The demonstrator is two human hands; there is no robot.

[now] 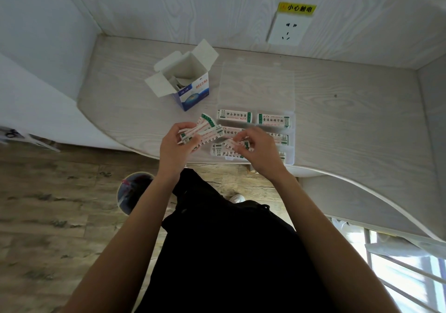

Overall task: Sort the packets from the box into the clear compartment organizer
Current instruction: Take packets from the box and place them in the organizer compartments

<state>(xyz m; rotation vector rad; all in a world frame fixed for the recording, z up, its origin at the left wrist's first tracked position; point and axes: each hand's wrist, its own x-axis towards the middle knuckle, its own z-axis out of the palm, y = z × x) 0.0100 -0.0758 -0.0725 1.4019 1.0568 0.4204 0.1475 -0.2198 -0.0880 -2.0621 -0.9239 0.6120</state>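
Observation:
A blue and white box (190, 90) stands on the desk with its flaps open; a few packets show inside. To its right lies the clear compartment organizer (288, 148), its lid (258, 85) folded back flat. White packets with green ends (234, 116) fill several compartments. My left hand (177, 148) grips a fanned bundle of packets (205, 129) just left of the organizer. My right hand (258, 150) pinches one packet (239, 143) over the organizer's near left compartments, hiding part of them.
The light wood desk (350, 109) curves along its front edge. A wall socket (287, 28) with a yellow warning label sits on the back wall. Below the desk are a round bin (134, 192) on the floor and a white shoe (237, 198).

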